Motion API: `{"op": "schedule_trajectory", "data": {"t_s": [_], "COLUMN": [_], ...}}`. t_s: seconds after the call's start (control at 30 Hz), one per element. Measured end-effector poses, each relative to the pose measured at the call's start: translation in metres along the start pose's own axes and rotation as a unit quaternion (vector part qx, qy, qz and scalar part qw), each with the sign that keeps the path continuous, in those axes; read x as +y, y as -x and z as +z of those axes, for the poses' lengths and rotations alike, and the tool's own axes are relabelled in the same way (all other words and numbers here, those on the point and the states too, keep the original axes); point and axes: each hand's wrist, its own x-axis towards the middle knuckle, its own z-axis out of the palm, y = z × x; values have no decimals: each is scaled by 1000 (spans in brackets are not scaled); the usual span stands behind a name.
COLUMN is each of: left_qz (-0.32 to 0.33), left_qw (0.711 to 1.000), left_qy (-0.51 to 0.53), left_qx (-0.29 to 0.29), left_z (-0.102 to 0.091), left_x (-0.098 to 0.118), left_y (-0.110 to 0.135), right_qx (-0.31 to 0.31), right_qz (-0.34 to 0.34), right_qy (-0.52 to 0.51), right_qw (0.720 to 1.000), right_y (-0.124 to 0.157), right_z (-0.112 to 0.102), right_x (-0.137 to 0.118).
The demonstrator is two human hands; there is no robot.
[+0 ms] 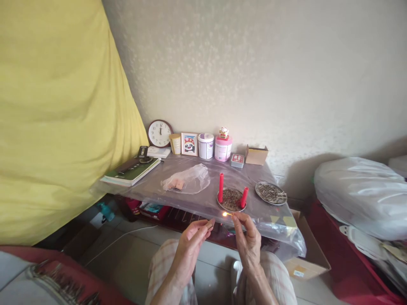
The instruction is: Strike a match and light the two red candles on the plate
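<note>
A pale, speckled wall [254, 63] fills the far side, and a yellow cloth [63, 106] hangs at the left. Between them stands a low table [152, 184] under clear plastic. On the right, a bulging white bag [359, 190] sits on a red bin [352, 267]; beside it, on the floor, an open carton [307, 254] bears a white label too small to read.

The left hand [192, 239] and right hand [246, 237] are raised at the table's near edge, apart from each other. A green book [130, 173] lies at the left, its pale cover marks illegible. A crumpled clear bag [193, 178] with something orange-brown inside lies mid-table.

The round clock [160, 134], far left, has readable numerals, its hands pointing up near 12. Right of it stand a panda picture [189, 145], a white tin [206, 148] with purple print and a pink tin [223, 151]; their lettering is too fine to make out.

Two plates hold dark bits: the right plate [270, 194] with pale sticks, the near plate [232, 199] with two red candles, the left candle [221, 188] taller and upright, the right candle [244, 198] slightly tilted.

The left fingers hold a small brown piece [210, 224]. The right thumb and fingertips pinch a thin match [229, 214], its burning tip pointing left, just nearer than the near plate.
</note>
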Motion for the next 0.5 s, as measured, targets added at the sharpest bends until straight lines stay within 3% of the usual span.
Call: {"op": "schedule_trajectory", "data": {"t_s": [0.23, 0.5], "left_qz": [11, 15], "left_qw": [1000, 999], "left_qy": [-10, 5], "left_qx": [10, 35], "left_z": [-5, -24], "left_x": [5, 0], "left_y": [0, -3], "right_qx": [0, 12], "right_qz": [8, 87], "right_qy": [-38, -101], "right_qw": [999, 991], "right_y": [0, 3], "right_z": [3, 5], "right_x": [-1, 4]}}
